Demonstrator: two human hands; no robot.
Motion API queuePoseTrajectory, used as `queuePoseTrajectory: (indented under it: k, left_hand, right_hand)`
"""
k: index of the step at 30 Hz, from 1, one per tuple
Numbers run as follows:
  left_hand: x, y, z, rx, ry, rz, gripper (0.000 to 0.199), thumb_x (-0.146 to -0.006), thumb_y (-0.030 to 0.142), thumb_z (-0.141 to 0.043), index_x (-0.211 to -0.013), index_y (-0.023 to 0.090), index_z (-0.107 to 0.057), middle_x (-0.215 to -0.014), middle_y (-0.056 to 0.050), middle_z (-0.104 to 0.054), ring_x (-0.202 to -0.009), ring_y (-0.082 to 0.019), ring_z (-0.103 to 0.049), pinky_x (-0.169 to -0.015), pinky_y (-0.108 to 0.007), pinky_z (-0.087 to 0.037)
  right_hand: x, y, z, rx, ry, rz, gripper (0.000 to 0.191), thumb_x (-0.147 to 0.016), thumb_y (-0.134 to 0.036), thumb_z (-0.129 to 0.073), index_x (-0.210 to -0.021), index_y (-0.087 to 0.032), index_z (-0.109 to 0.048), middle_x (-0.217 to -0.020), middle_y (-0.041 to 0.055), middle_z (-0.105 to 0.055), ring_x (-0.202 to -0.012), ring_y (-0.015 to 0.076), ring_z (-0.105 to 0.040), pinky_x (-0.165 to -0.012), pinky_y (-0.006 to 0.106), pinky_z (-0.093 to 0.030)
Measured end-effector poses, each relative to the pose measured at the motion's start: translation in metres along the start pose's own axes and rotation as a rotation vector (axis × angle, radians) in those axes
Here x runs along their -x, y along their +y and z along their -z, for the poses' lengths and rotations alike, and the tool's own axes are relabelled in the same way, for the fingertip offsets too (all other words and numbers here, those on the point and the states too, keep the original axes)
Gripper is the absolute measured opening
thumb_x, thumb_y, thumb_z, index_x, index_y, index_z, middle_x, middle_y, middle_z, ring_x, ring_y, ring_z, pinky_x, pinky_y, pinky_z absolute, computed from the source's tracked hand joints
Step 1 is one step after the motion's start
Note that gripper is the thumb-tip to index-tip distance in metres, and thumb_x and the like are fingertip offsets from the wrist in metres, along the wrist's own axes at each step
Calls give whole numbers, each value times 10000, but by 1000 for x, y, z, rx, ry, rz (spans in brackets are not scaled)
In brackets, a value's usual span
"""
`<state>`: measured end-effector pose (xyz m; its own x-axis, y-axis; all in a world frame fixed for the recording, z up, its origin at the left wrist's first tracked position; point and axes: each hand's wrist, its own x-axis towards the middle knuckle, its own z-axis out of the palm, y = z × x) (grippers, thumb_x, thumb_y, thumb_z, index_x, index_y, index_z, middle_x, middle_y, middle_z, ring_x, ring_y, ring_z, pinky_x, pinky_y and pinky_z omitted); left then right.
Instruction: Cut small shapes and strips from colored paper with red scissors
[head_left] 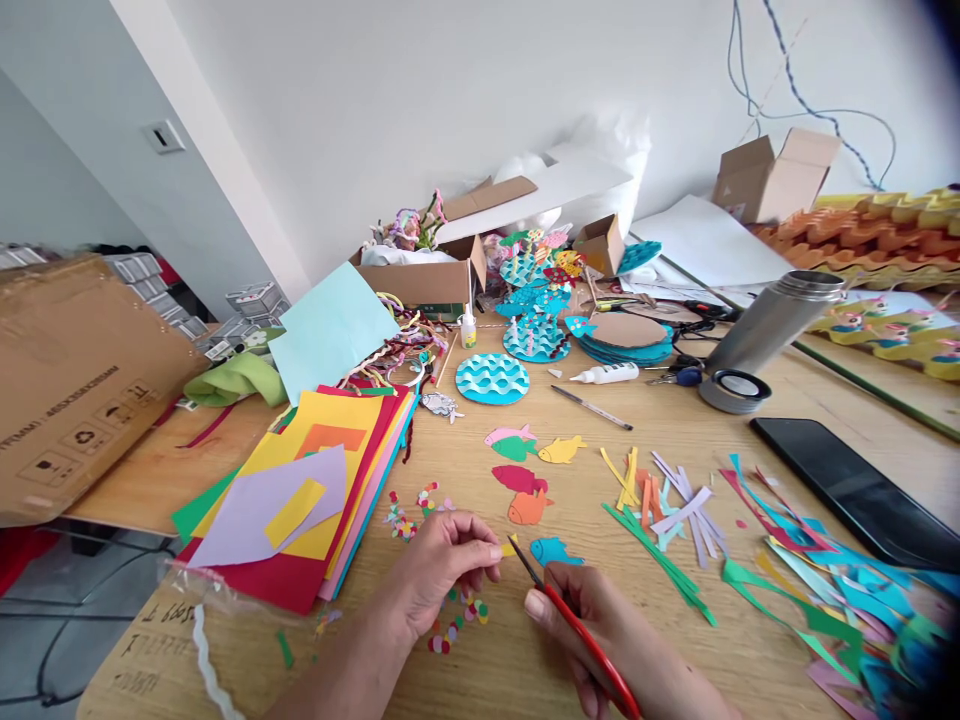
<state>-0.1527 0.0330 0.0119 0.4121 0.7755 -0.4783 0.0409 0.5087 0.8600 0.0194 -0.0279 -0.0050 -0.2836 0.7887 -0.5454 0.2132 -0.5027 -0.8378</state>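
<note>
Between thumb and fingertips my left hand (454, 560) pinches a small yellow paper piece (509, 546). My right hand (592, 620) is closed around red-handled scissors (577, 625), whose blade tips point up at the yellow piece. Just beyond the scissors lies a blue paper fish (556, 551). Farther up are an orange fish (530, 507), a dark pink fish (517, 479), a yellow fish (562, 449), and a green fish (514, 447) overlapping a pink one. Small coloured paper dots (471, 610) lie beside and partly behind my left hand.
Left stands a stack of coloured paper (300, 480). Paper strips (675, 510) and scraps (832, 600) spread on the right, near a black phone (847, 480) and a steel flask (776, 320). A wavy blue disc (492, 378), a pen (592, 407) and a glue bottle (607, 373) lie farther back.
</note>
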Motion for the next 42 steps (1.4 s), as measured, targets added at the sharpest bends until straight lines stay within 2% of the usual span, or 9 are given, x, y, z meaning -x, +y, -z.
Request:
queuePoseTrajectory:
  k: [5, 8, 14, 22, 28, 33, 42]
  left_hand:
    - [-1, 0, -1, 148, 51, 39, 229, -591, 310, -745, -662, 140, -609, -558, 9, -616, -424, -49, -437, -429, -186, -285]
    - [-2, 0, -3, 189, 69, 45, 241, -573, 308, -763, -668, 138, -621, -551, 15, -607, -418, -45, -428, -420, -183, -286]
    - [-2, -3, -5, 127, 48, 19, 213, -615, 299, -742, -664, 125, -628, -554, 7, -603, -419, -40, -426, -415, -173, -271]
    - [0, -5, -5, 52, -63, 32, 190, -641, 291, -711, -662, 136, -603, -558, -1, -607, -405, -60, -420, -356, -181, -285]
    - [0, -6, -7, 26, -16, -6, 176, -652, 281, -704, -658, 128, -617, -576, -8, -628, -433, -60, -450, -374, -169, -311]
    - [0, -8, -8, 50, -33, 5, 183, -659, 292, -697, -654, 123, -628, -634, -46, -679, -442, -73, -489, -378, -177, -316]
    - [-1, -7, -9, 33, 28, -14, 188, -649, 287, -703, -596, 115, -648, -596, -30, -651, -432, -52, -433, -379, -172, -283]
  right_hand:
    - [1, -4, 0, -12, 15, 66, 520, -707, -715, -506, -681, -215, -367, -326, -95, -455, -264, 46, -402, -303, 141, -284]
    - [3, -7, -1, -10, -13, 56, 522, -693, -712, -527, -686, -217, -363, -340, -89, -473, -279, 50, -420, -316, 145, -287]
    - [1, -5, -3, -23, -2, 30, 540, -662, -720, -557, -674, -232, -326, -319, -120, -413, -266, 57, -422, -292, 139, -295]
    - [-1, -3, -1, -43, 1, 38, 544, -657, -727, -555, -686, -226, -348, -323, -105, -436, -261, 59, -422, -286, 142, -302]
    - [1, -5, -1, -19, -28, 58, 531, -698, -721, -514, -712, -209, -375, -339, -86, -467, -271, 49, -415, -306, 139, -274]
    - [-1, 0, -1, -23, -37, 59, 534, -698, -724, -510, -745, -206, -387, -334, -88, -466, -265, 61, -417, -300, 147, -277]
    - [-2, 0, -1, -23, -20, 48, 535, -693, -728, -512, -725, -209, -386, -336, -76, -482, -266, 62, -426, -298, 146, -279]
